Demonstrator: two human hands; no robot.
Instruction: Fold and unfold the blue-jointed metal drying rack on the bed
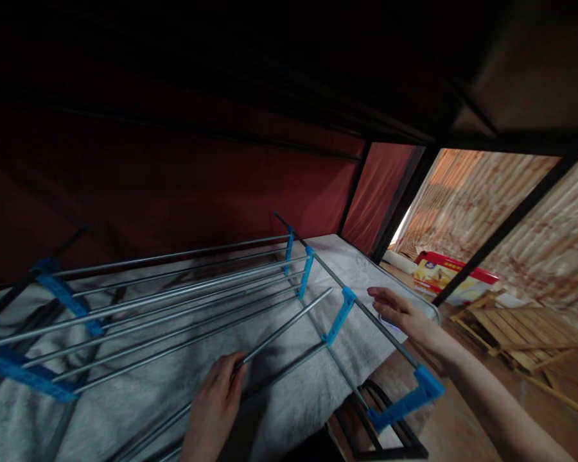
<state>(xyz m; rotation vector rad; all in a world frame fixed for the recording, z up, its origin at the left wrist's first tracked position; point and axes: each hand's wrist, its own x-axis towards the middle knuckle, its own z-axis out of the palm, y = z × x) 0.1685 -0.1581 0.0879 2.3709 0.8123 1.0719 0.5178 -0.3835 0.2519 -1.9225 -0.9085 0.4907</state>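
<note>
The drying rack (pixel 183 282) lies flat on the bed (pixel 125 398), its metal bars running away to the left of both sets of fingers over a pale blanket (pixel 351 269). Overhead a dark upper frame (pixel 270 83) sits low, and beyond the fingers a red curtain (pixel 173 186) closes off the far side, so the room above and behind the rack is tight. The bed's edge falls just below the right hand (pixel 404 317); past it, to the right, the floor (pixel 462 417) opens out. A black post (pixel 399 205) stands up beyond that hand, with a red and yellow box (pixel 443 276) and a stack of wooden slats (pixel 525 327) farther right, well apart from it.

The left hand (pixel 214 410) reaches in from below, knuckles up, its fingers clamped on a loose rod (pixel 289 324) that slants up toward a blue bracket (pixel 340 314). The right hand comes in from the lower right on an outstretched forearm, fingers straight and close together, not curled, lying just behind the rack's side rail (pixel 361 305). Whether they touch the rail cannot be told. A blue corner piece (pixel 414 394) ends that rail just below the wrist.
</note>
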